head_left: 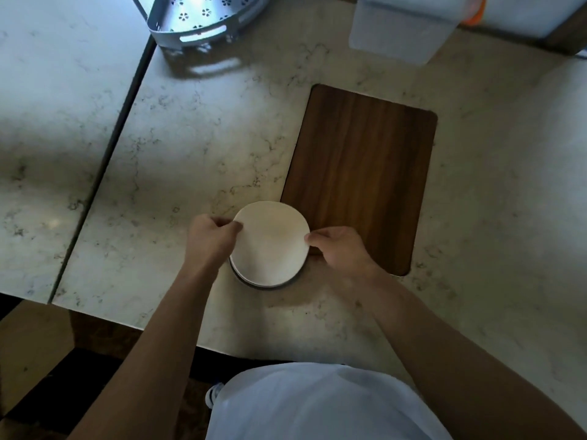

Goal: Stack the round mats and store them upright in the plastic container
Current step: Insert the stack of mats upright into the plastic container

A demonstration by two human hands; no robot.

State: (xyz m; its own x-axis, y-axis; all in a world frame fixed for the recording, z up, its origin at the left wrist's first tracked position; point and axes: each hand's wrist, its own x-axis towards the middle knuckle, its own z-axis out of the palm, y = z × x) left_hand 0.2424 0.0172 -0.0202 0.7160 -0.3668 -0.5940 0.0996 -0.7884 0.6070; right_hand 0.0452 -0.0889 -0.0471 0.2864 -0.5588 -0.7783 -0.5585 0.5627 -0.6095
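A stack of round cream-white mats (pixel 271 244) lies on the marble counter, partly over the near left corner of a dark wooden board (pixel 359 176). A dark rim shows under the stack's near edge. My left hand (pixel 211 238) pinches the stack's left edge. On the opposite side, my right hand (pixel 336 247) grips the right edge with thumb on top. The translucent plastic container (pixel 403 30) with an orange-trimmed lid stands at the far right of the counter, well apart from both hands.
A grey perforated metal rack (pixel 197 19) sits at the far middle. A dark seam (pixel 104 173) splits the counter into two slabs on the left. The counter's near edge runs just in front of my body.
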